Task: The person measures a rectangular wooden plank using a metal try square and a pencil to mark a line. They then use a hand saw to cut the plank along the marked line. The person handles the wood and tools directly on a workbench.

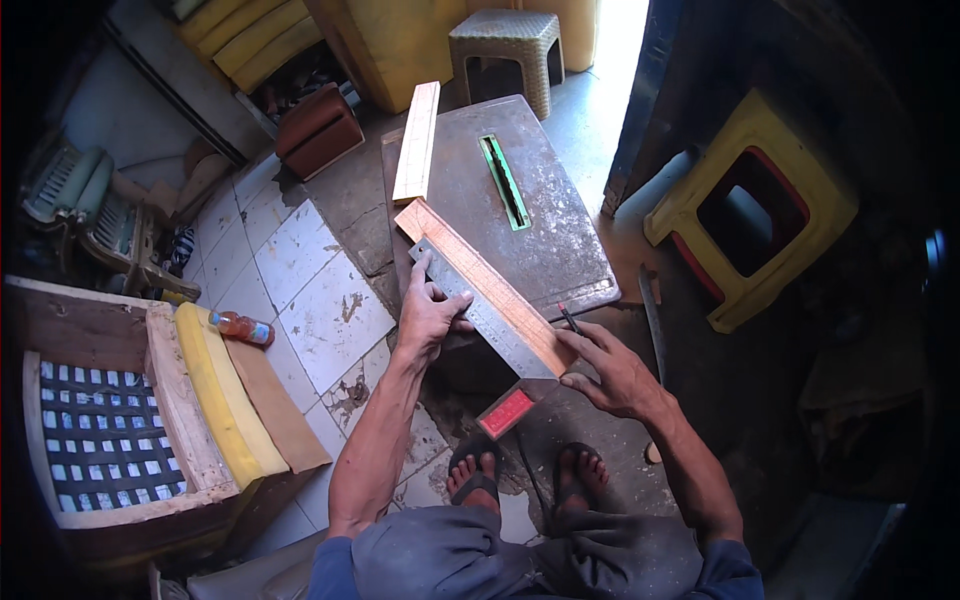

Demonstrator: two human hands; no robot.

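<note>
My left hand (432, 310) grips a steel try square (482, 320) against a wooden board (470, 260), its thumb and forefinger on the blade. The square's handle has a red panel (506, 410) at the lower end. My right hand (600, 370) is at the board's near end, closed around a pencil (568, 320) and touching board and square. A second, pale board (415, 140) with drawn lines lies at the far left of the worn table (550, 210). A long green-edged tool or piece (505, 180) with a dark middle lies on the tabletop.
A wooden seat frame (170, 390) with webbing and yellow foam stands left, beside a bottle (250, 330). A yellow plastic stool (760, 280) is right; a woven-pattern stool (505, 35) stands behind the table. A brown box (320, 130) and chair parts (90, 190) are upper left.
</note>
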